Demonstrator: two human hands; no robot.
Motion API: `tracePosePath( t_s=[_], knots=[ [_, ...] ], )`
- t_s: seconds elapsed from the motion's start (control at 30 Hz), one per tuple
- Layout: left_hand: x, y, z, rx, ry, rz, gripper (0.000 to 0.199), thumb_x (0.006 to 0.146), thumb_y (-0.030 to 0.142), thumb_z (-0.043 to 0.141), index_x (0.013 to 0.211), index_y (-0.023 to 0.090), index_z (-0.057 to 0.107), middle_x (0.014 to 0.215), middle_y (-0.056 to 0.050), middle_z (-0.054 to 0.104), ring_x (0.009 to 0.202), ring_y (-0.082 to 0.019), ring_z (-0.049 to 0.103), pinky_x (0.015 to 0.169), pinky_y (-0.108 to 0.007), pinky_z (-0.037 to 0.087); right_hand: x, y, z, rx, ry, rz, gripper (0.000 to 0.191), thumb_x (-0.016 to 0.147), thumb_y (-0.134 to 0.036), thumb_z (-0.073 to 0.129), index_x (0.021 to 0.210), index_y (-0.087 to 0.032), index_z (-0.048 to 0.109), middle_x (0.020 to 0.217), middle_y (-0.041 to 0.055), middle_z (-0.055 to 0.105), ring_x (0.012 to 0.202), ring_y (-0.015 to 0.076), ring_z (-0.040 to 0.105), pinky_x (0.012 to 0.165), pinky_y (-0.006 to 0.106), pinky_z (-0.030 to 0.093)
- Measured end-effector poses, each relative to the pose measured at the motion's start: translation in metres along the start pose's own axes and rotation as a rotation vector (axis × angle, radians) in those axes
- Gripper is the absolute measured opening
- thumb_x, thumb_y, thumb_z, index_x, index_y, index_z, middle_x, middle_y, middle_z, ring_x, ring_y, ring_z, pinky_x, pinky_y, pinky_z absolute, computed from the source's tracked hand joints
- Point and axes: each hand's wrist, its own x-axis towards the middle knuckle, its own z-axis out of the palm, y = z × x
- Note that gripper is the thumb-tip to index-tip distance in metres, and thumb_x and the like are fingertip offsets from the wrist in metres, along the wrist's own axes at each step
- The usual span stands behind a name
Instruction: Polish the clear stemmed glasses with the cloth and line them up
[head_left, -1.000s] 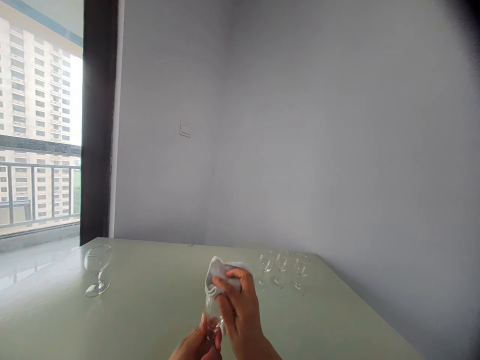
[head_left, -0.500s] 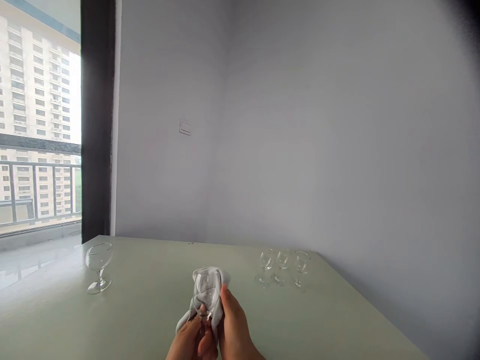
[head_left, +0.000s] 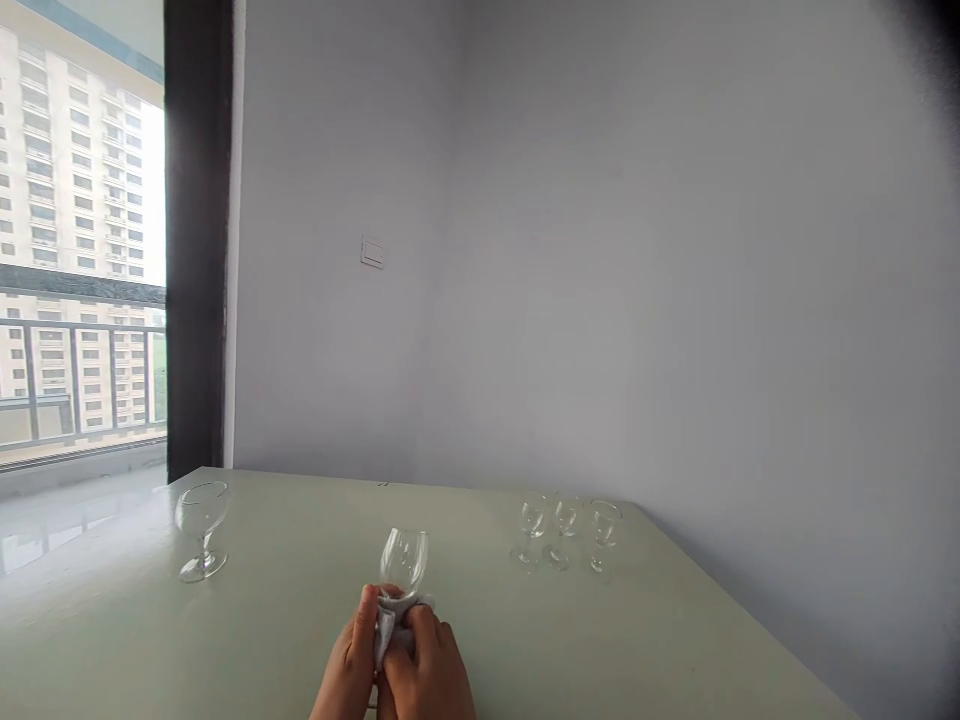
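Note:
A clear stemmed wine glass (head_left: 403, 558) is held upright over the near middle of the table, its bowl bare above my fingers. My left hand (head_left: 347, 655) is closed around the lower part of the glass from the left, thumb pointing up. Bunched around the bottom of the bowl and the stem is a white cloth (head_left: 385, 636). From the right, my right hand (head_left: 433, 668) closes over this cloth, pressing it against the glass. The hands touch each other, and they hide most of the stem and foot.
On the left of the pale green table (head_left: 300, 590) stands a larger stemmed glass (head_left: 202, 515). Three small stemmed glasses (head_left: 533, 518) stand in a row at the back right. Grey walls (head_left: 600, 250) rise behind the table, and a dark frame (head_left: 196, 250) borders the window.
The cloth has moved from around the bowl down to its base and stem, leaving the bowl uncovered. My right hand has shifted lower and left, its fingers now curled over the cloth.

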Motion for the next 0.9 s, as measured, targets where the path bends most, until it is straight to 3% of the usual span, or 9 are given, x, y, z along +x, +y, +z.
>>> tracePosePath(
  t_s=[0.17,0.27,0.33,0.4,0.47,0.6,0.67,0.77,0.9],
  knots=[
    [0.008,-0.002,-0.003,-0.029,-0.089,0.0,0.052,0.064,0.068,0.057,0.077,0.018,0.064,0.06,0.001,0.055,0.06,-0.016,0.051,0.056,-0.024,0.042,0.016,-0.005,-0.029,0.16,-0.246,0.087,0.015,0.058,-0.01,0.051,0.066,-0.021,0.056,0.075,0.0006,0.054,0.062,0.0152,0.051,0.055,0.024,0.039],
    [0.012,-0.003,-0.006,-0.048,-0.08,-0.07,0.046,0.056,0.059,0.071,0.071,0.017,0.062,0.052,0.006,0.045,0.05,-0.01,0.042,0.046,-0.019,0.034,0.027,0.005,-0.048,0.474,-0.525,0.271,0.011,0.063,-0.012,0.044,0.055,-0.02,0.044,0.056,-0.0044,0.041,0.048,0.0094,0.038,0.044,0.02,0.028],
    [0.015,-0.002,-0.009,-0.132,-0.074,-0.144,0.043,0.052,0.052,0.078,0.071,0.017,0.062,0.049,0.008,0.038,0.044,-0.007,0.035,0.042,-0.017,0.029,0.034,0.014,-0.059,0.651,-0.6,0.429,0.013,0.066,-0.016,0.041,0.054,-0.02,0.039,0.049,-0.0063,0.03,0.043,0.0083,0.027,0.039,0.021,0.02],
    [0.017,0.0,-0.012,-0.264,-0.07,-0.204,0.039,0.054,0.048,0.078,0.072,0.017,0.061,0.052,0.008,0.039,0.045,-0.006,0.037,0.044,-0.017,0.032,0.04,0.019,-0.067,0.778,-0.49,0.527,0.014,0.068,-0.017,0.04,0.054,-0.02,0.038,0.049,-0.0068,0.025,0.043,0.0082,0.023,0.039,0.022,0.018],
    [0.019,0.0,-0.015,-0.359,-0.095,-0.226,0.035,0.062,0.046,0.075,0.072,0.016,0.061,0.058,0.005,0.046,0.052,-0.008,0.044,0.051,-0.019,0.039,0.042,0.017,-0.069,0.851,-0.351,0.495,0.014,0.071,-0.018,0.039,0.059,-0.019,0.045,0.055,-0.0046,0.034,0.048,0.0089,0.032,0.043,0.021,0.026],
    [0.021,-0.006,-0.018,-0.436,-0.085,-0.274,0.033,0.062,0.042,0.076,0.062,0.016,0.055,0.055,0.003,0.051,0.052,-0.011,0.049,0.05,-0.023,0.041,0.033,0.001,-0.051,0.581,-0.38,0.003,0.026,0.07,-0.017,0.05,0.091,-0.025,0.063,0.104,0.0036,0.055,0.087,0.0191,0.053,0.074,0.028,0.042],
    [0.019,-0.006,-0.017,-0.463,-0.069,-0.311,0.036,0.063,0.043,0.074,0.056,0.017,0.051,0.05,0.003,0.049,0.048,-0.012,0.048,0.047,-0.023,0.039,0.026,-0.003,-0.036,0.255,-0.324,-0.159,0.039,0.066,-0.014,0.055,0.1,-0.031,0.062,0.106,0.0031,0.057,0.09,0.0222,0.053,0.077,0.031,0.043],
    [0.01,0.006,-0.012,-0.464,-0.146,-0.373,0.037,0.072,0.046,0.067,0.057,0.016,0.051,0.051,0.002,0.05,0.05,-0.013,0.05,0.048,-0.023,0.04,0.021,-0.002,-0.027,0.091,-0.229,-0.141,0.032,0.07,-0.015,0.053,0.096,-0.031,0.062,0.088,0.0022,0.058,0.077,0.0193,0.054,0.063,0.026,0.043],
    [-0.002,0.025,-0.007,-0.52,-0.201,-0.355,0.027,0.074,0.039,0.067,0.064,0.016,0.054,0.056,0.003,0.052,0.052,-0.011,0.052,0.054,-0.022,0.043,0.026,0.003,-0.038,0.432,-0.188,-0.009,0.02,0.07,-0.015,0.052,0.086,-0.024,0.06,0.082,-0.0001,0.052,0.07,0.0143,0.052,0.061,0.023,0.041]
  ],
)
